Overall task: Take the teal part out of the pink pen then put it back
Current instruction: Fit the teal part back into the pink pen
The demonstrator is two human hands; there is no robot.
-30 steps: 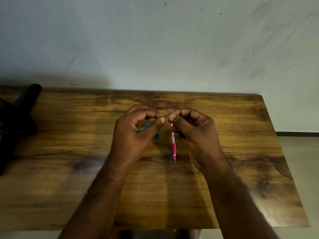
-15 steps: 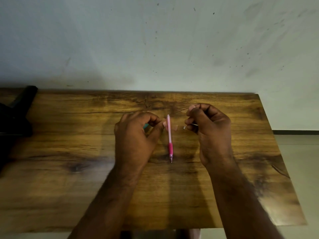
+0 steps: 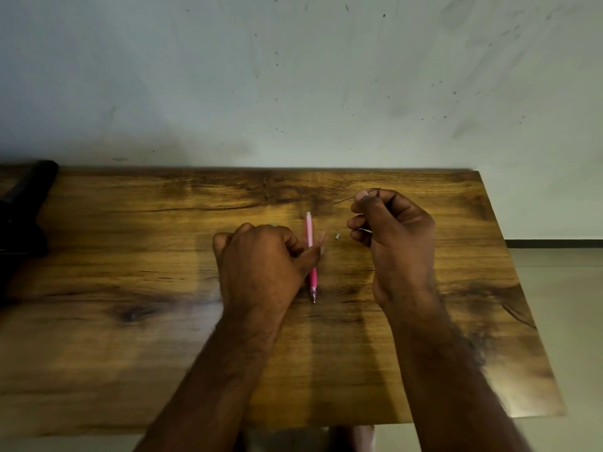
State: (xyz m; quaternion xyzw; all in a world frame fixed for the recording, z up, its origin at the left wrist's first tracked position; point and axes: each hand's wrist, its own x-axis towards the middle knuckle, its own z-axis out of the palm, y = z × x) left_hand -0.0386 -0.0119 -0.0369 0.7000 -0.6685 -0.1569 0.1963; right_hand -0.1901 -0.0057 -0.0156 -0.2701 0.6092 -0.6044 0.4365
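Note:
The pink pen (image 3: 309, 230) lies on the wooden table (image 3: 130, 321), tip toward me. My left hand (image 3: 261, 262) has its fingers curled beside the pen, and its thumb reaches across the barrel and holds it. The teal part is hidden from view; it was in this hand a moment earlier. To the right, above the table, my right hand (image 3: 394, 243) pinches a thin dark rod (image 3: 342, 200) that sticks out up and to the left. A tiny grey metal piece (image 3: 337, 236) sits between the pen and my right hand.
A black object (image 3: 23, 210) stands at the table's far left edge. A grey wall rises just behind the table. The table's right edge runs diagonally, with pale floor (image 3: 561, 305) beyond it.
My hands have drawn apart. The right hand moved right and let go of the pen, still pinching the thin rod. The left hand came down and put its thumb over the pen.

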